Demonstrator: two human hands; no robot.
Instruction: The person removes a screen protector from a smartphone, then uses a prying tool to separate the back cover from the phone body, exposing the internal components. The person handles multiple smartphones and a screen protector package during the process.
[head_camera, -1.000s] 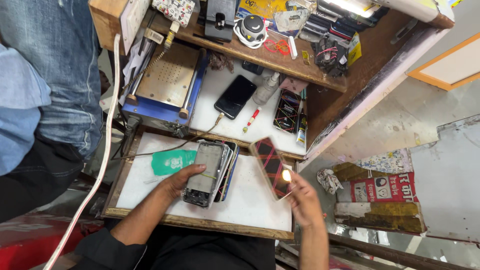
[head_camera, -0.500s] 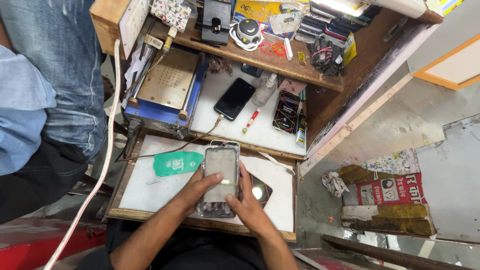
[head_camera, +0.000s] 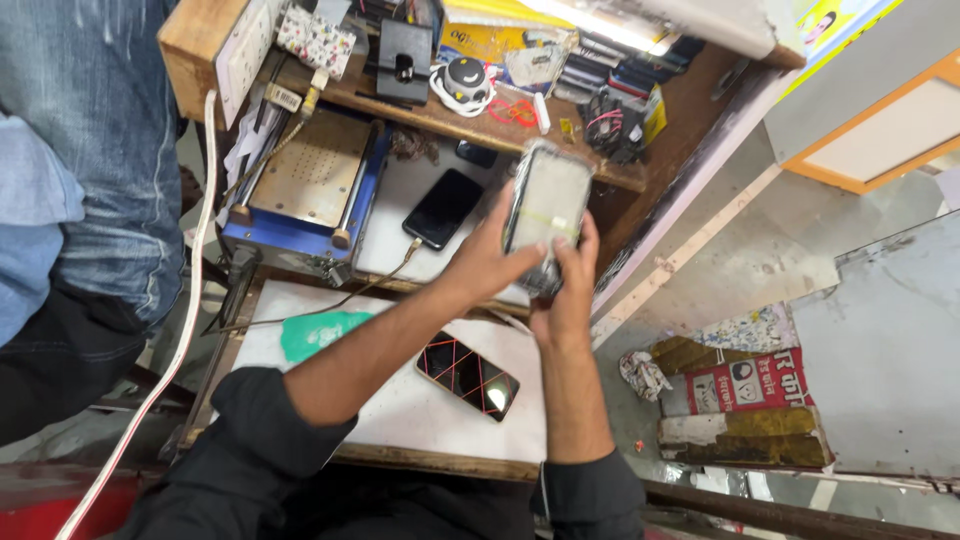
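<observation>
A phone (head_camera: 546, 212) is pinched in both grips, left hand (head_camera: 487, 262) and right hand (head_camera: 566, 290), and has been lifted off the white tabletop (head_camera: 400, 400) to be inspected; a second phone (head_camera: 467, 376) is left lying below

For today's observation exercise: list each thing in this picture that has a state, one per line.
Clear-cased phone: lifted, held in both hands.
Left hand: gripping it.
Right hand: gripping its lower end.
Patterned phone: flat on white board.
Black phone: flat, screen dark.
</observation>
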